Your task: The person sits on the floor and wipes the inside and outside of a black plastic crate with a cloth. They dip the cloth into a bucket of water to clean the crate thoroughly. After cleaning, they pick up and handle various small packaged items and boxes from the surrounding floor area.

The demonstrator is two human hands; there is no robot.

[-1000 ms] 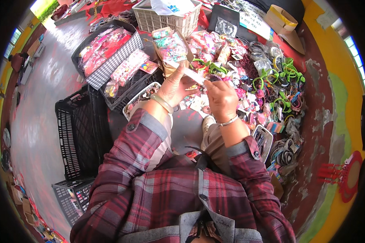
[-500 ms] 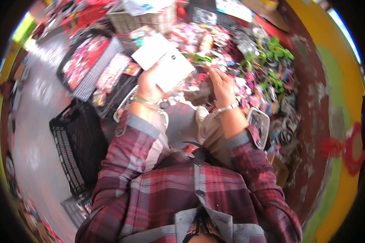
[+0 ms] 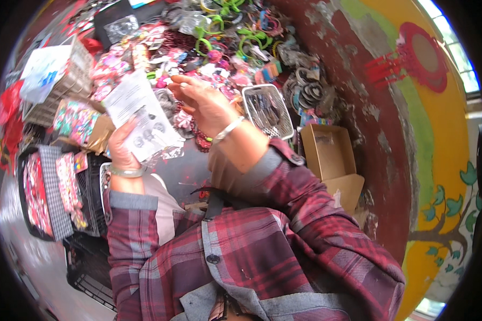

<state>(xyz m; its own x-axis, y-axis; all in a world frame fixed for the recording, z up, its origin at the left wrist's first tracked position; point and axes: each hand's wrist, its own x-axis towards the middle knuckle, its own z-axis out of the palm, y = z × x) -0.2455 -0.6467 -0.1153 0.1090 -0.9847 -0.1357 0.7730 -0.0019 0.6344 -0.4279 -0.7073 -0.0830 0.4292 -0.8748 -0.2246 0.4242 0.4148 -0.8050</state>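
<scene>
My left hand [image 3: 122, 152] is closed on the lower left edge of a white paper leaflet [image 3: 136, 109], thumb lying over its printed face with small grey pictures. To the right, level with the leaflet, my right hand [image 3: 210, 107] is raised with its fingers stretched out and apart, and nothing shows in it. Beneath and beyond both hands spreads a heap of hair accessories [image 3: 214, 64], with bright green headbands [image 3: 251, 43] among them. A pink-and-white bow-like piece [image 3: 184, 121] and grey fluffy loops lie between the leaflet and my right wrist.
A white plastic basket [image 3: 287, 115] of dark slim pieces stands right of my right hand. Near it is an open cardboard box [image 3: 329, 152] by the red wall. On the left are a woven crate [image 3: 80, 72], a brown carton [image 3: 100, 134] and a gingham-lined basket [image 3: 56, 187].
The view has turned to the right. The leaflet now shows a printed face instead of a mostly plain white one. My right hand's fingers have gone from bent together to stretched apart.
</scene>
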